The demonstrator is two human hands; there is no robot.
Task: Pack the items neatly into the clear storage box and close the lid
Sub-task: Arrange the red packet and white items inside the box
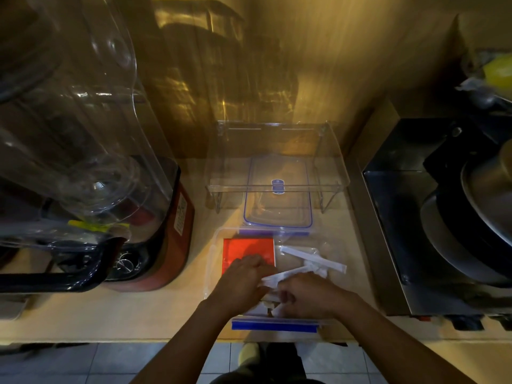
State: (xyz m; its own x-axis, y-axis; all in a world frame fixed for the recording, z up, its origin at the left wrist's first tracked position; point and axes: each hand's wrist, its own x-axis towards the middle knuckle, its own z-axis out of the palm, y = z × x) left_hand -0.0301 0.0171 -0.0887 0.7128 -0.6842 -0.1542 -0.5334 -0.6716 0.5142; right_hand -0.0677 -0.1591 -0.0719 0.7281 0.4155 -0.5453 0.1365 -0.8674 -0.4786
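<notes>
The clear storage box [214, 261] with blue latches sits open at the counter's front edge. Inside on the left lies a red packet [246, 249]; on the right lie several white paper-wrapped sticks [313, 257]. My left hand [243, 281] rests over the red packet's near end, fingers curled at a white stick. My right hand [307, 296] is closed around white sticks in the box's near half. The clear lid [277, 195] with a blue rim lies flat just behind the box.
A clear acrylic shelf riser [277, 153] stands over the lid at the back. A red-based blender with a clear cover [91, 162] fills the left. A steel appliance with pans [443, 217] stands on the right. The tiled floor shows below the counter edge.
</notes>
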